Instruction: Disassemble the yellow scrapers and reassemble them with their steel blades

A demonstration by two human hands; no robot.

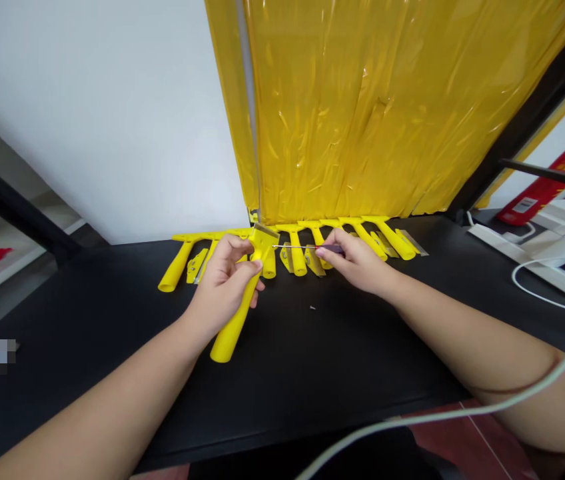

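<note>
Screwdriver (298, 247) pinched by right hand (352, 261) apparently touches 1 scraper (239, 313) gripped by left hand (224, 275).

Table (282, 373): black top, wide, front edge low in view. Along back edge, row of yellow handles (176, 267), wide heads toward back, round tube ends toward front; leftmost slants left, rightmost slants right. Among them, yellow plates (195, 265), several with metal blades showing; one just beyond rightmost handle. Tiny screw-like metal piece (312, 307) alone on bare middle, in front of row. Right end: red bottle (537, 187) slanted, white casing (522, 257) near it, thin white cable (527, 281) looping.
</note>
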